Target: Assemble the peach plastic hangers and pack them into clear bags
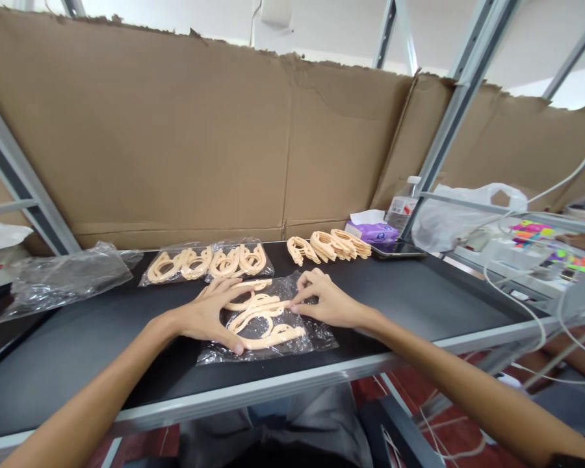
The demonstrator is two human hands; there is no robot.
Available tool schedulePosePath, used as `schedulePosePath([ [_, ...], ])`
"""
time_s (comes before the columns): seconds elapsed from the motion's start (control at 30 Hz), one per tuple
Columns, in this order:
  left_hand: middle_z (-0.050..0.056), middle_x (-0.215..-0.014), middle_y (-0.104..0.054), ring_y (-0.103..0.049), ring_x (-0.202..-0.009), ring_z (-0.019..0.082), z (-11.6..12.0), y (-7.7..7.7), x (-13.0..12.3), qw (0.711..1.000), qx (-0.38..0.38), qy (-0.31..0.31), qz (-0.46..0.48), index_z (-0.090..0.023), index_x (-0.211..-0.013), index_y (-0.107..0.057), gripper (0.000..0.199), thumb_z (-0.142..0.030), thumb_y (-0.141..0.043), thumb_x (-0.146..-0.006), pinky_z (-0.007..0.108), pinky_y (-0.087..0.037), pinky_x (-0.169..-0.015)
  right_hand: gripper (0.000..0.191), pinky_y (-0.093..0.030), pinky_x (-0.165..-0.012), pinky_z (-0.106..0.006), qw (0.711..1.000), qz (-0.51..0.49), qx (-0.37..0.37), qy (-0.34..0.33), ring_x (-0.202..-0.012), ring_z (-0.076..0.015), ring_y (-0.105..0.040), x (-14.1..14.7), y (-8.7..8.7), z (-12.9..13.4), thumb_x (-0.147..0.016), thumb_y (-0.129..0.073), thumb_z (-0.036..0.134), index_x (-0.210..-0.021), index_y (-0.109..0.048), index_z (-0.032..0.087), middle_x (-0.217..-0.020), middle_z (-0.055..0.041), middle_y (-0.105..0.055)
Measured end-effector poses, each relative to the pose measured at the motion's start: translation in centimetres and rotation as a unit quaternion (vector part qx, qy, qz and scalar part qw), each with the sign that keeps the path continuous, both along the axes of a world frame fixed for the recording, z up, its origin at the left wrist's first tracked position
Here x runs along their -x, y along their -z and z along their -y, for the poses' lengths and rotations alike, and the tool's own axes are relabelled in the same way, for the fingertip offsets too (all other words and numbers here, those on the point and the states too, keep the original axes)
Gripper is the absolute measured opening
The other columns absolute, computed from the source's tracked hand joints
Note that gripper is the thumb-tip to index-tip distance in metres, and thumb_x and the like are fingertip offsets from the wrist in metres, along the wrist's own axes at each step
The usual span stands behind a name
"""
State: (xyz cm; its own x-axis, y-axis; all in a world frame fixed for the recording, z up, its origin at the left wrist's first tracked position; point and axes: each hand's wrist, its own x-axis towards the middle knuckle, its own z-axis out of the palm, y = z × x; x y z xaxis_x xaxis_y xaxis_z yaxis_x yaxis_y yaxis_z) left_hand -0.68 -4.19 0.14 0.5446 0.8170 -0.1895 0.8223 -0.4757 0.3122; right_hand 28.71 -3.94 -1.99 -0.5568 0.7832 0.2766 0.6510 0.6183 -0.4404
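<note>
A clear plastic bag (316,335) lies on the black tabletop with beige folding hangers (268,338) in it. Over its left side rests my left hand (212,312), thumb and fingers spread wide and pressing on the hangers through the film. My right hand (324,299) is at the bag's right side, thumb and fingertips pinched together on the film near a hanger's tip. Just behind are more hangers in clear bags (205,262). To the right of those stand loose folded hangers (326,247) in a row of small stacks.
Empty clear bags (73,279) lie crumpled at the left. At the back right are a purple tissue pack (373,231), a dark phone (398,249) and a plastic bottle (403,205). A cardboard wall (199,143) closes off the back; white cables (497,279) hang at the right.
</note>
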Motion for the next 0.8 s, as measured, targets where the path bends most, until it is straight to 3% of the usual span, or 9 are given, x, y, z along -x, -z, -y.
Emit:
schedulePosePath([
  [0.1, 0.007, -0.166, -0.005, 0.007, -0.149, 0.042, 0.0, 0.0, 0.1, 1.000, 0.001, 0.005, 0.000, -0.037, -0.155, -0.022, 0.116, -0.071, -0.076, -0.058, 0.065, -0.010, -0.116, 0.008, -0.035, -0.094, -0.043, 1.000, -0.002, -0.017, 0.021, -0.098, -0.0225, -0.049, 0.6, -0.4, 0.0, -0.080, -0.076, 0.031, -0.086, -0.079, 0.027, -0.094, -0.0046, -0.057],
  [0.27, 0.009, -0.166, -0.006, 0.003, -0.148, 0.045, -0.2, 0.2, 0.2, 1.000, -0.013, 0.015, 0.011, -0.038, -0.154, -0.024, 0.114, -0.071, -0.076, -0.058, 0.067, -0.014, -0.114, 0.017, -0.036, -0.093, -0.043, 0.999, -0.010, -0.017, 0.033, -0.098, -0.0233, -0.049, 0.4, -0.3, -0.3, -0.078, -0.079, 0.034, -0.093, -0.079, 0.026, -0.095, -0.0053, -0.058],
  [0.47, 0.006, -0.166, -0.009, 0.003, -0.148, 0.045, -0.2, 0.3, 0.2, 1.000, -0.017, 0.012, 0.008, -0.040, -0.154, -0.025, 0.117, -0.076, -0.076, -0.055, 0.066, -0.014, -0.115, 0.012, -0.038, -0.091, -0.043, 0.997, -0.018, -0.030, 0.068, -0.096, -0.0235, -0.047, 0.1, 0.5, -0.6, -0.080, -0.076, 0.037, -0.081, -0.080, 0.025, -0.091, -0.0057, -0.056],
  [0.7, 0.006, -0.166, -0.002, 0.008, -0.148, 0.044, -0.5, 0.7, 0.6, 1.000, -0.004, 0.007, 0.007, -0.039, -0.155, -0.020, 0.117, -0.075, -0.075, -0.057, 0.066, -0.010, -0.116, 0.029, -0.036, -0.098, -0.045, 0.998, -0.023, -0.028, 0.057, -0.103, -0.0233, -0.047, -0.1, 0.6, -0.2, -0.089, -0.065, 0.031, -0.118, -0.072, 0.031, -0.101, -0.0064, -0.053],
  [0.8, 0.006, -0.166, -0.002, 0.008, -0.148, 0.043, -0.5, 0.7, 0.6, 1.000, -0.003, 0.005, 0.004, -0.038, -0.155, -0.021, 0.118, -0.075, -0.075, -0.057, 0.065, -0.010, -0.116, 0.033, -0.035, -0.099, -0.046, 0.998, -0.012, -0.010, 0.063, -0.105, -0.0248, -0.047, 0.0, 0.6, -0.2, -0.083, -0.072, 0.033, -0.116, -0.072, 0.030, -0.103, -0.0065, -0.054],
])
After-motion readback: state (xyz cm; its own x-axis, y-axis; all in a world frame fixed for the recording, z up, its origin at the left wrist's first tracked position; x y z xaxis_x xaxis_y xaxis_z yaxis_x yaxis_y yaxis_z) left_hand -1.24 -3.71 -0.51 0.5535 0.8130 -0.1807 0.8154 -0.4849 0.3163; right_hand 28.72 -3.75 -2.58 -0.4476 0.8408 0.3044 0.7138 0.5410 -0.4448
